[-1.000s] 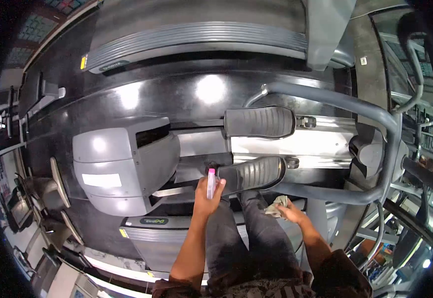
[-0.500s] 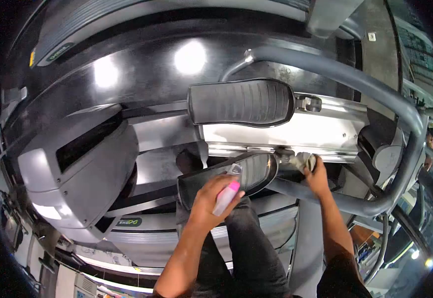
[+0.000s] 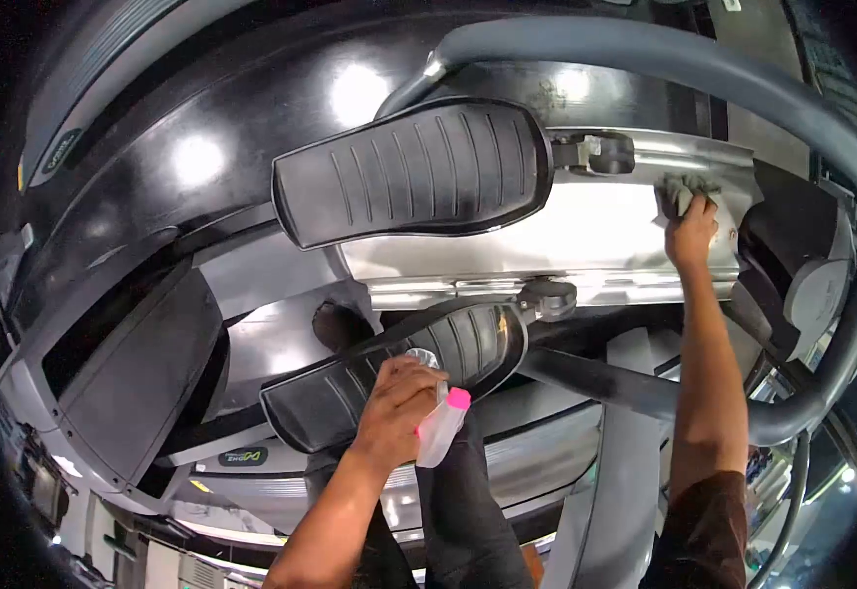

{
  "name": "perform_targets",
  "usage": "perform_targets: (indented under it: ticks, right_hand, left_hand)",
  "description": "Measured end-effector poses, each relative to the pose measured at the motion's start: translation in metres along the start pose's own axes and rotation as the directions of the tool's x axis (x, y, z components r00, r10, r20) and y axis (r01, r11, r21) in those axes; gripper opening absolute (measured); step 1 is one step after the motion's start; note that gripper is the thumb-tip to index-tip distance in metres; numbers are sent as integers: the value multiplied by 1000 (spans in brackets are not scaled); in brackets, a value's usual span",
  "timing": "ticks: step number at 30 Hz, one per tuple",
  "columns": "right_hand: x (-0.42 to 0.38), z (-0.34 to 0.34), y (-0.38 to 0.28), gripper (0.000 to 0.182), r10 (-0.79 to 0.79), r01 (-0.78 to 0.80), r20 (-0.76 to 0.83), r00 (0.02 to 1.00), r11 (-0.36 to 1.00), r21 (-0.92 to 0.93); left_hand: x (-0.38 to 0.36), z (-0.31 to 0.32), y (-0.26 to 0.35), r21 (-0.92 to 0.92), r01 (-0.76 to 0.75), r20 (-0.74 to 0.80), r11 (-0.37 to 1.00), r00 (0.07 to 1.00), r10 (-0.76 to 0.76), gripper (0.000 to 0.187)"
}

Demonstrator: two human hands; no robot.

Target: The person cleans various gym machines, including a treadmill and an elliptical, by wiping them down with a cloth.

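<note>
Right hand (image 3: 693, 236) pinches a likely soft cloth (image 3: 684, 190), best gripped by its folds, on the metal plate (image 3: 566, 226); left hand (image 3: 396, 407) curls round a probably light, slippery bottle (image 3: 440, 433) over the near pedal (image 3: 325, 398).

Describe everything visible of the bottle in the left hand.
The bottle has a translucent, whitish body that looks like plastic, with bright pink at its upper end. It is tilted in the grip of the left hand, which hides part of it, and appears beside the nearer black pedal. Its contents cannot be made out.
</note>
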State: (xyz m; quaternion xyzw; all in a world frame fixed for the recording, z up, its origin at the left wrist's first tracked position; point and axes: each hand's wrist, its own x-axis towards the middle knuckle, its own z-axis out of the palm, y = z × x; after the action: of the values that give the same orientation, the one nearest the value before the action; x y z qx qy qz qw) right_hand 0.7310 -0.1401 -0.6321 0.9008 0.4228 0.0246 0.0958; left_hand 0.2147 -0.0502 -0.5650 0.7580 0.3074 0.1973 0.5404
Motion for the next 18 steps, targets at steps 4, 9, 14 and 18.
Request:
perform_targets:
  ticks: [4, 9, 14, 18]
  right_hand:
    - [-29, 3, -72, 57, 180, -166, -118, 977, 979, 120]
    - [-79, 6, -142, 63, -2, -17, 56, 998, 946, 325]
    - [-78, -23, -136, 64, -393, 255, 355, 848, 891, 376]
    - [-21, -19, -34, 65, -368, 329, 139, 920, 913, 241]
  left_hand:
    - [5, 14, -3, -47, -25, -25, 999, 999, 24, 29]
    - [9, 22, -7, -115, 23, 42, 993, 999, -18, 30]
    - [10, 26, -7, -133, 78, 21, 988, 997, -75, 32]
    - [4, 30, -8, -121, 42, 37, 992, 999, -37, 31]
